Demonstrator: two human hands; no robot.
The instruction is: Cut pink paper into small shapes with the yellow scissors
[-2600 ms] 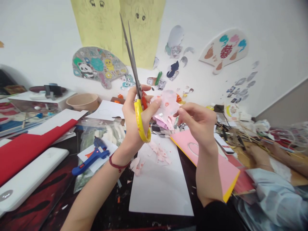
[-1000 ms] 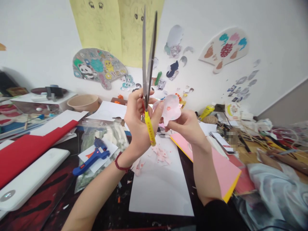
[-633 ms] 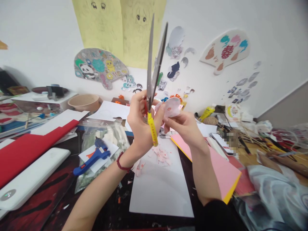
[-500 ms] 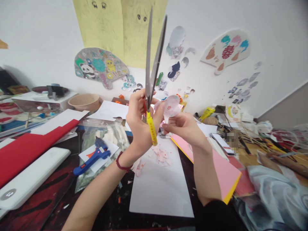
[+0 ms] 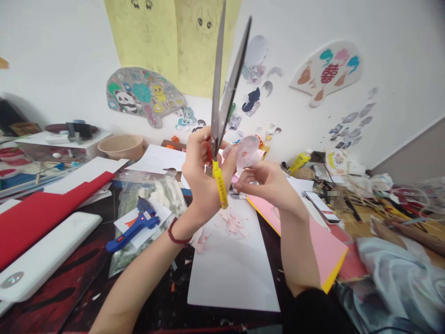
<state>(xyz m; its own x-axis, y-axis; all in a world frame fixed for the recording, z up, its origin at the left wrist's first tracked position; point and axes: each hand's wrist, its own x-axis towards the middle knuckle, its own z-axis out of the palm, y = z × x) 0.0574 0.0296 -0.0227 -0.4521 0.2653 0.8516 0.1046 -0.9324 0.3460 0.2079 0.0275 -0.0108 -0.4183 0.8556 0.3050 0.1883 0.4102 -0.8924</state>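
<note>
My left hand (image 5: 205, 178) holds a pair of scissors (image 5: 219, 106) upright, blades up and apart, the yellow-wrapped handle hanging below. The thumb and fingers of the same hand pinch a rounded pale pink patterned piece (image 5: 248, 150). My right hand (image 5: 262, 182) is just below and right of that piece, its thumb and index finger pressed together; whether they grip anything is too small to make out. Under both hands, pink scraps (image 5: 232, 225) lie on a white sheet (image 5: 232, 278).
At left, a blue glue gun (image 5: 137, 225) rests on paper over a plastic bag, near a white device (image 5: 48, 255) and a red strip (image 5: 52, 213). At right are pink card (image 5: 321, 250), a phone (image 5: 321, 206) and sticks. Behind stands a decorated wall.
The scissor blades have spread a little and their tips have shifted right. The pink piece has turned slightly, and its lower part no longer hangs down toward my right hand.
</note>
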